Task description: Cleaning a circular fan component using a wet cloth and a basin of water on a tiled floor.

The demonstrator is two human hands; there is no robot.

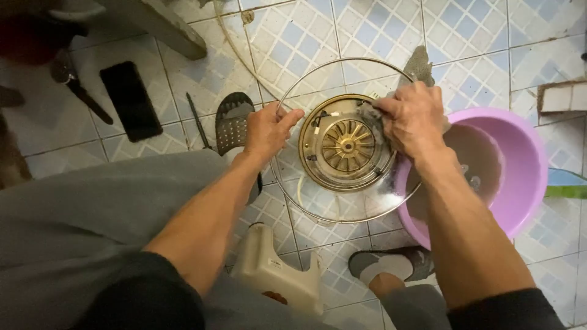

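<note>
A round clear glass lid with a brass-coloured metal centre is held up in front of me above the tiled floor. My left hand grips its left rim. On the upper right of the metal centre my right hand presses a grey cloth; part of the cloth sticks up behind the hand. The lid's right edge overlaps a pink plastic basin holding murky water.
A black phone and a dark tool lie on the blue-and-white tiles at the left. A thin black rod lies beside my sandalled foot. A beige stool stands below. My other foot is near the basin.
</note>
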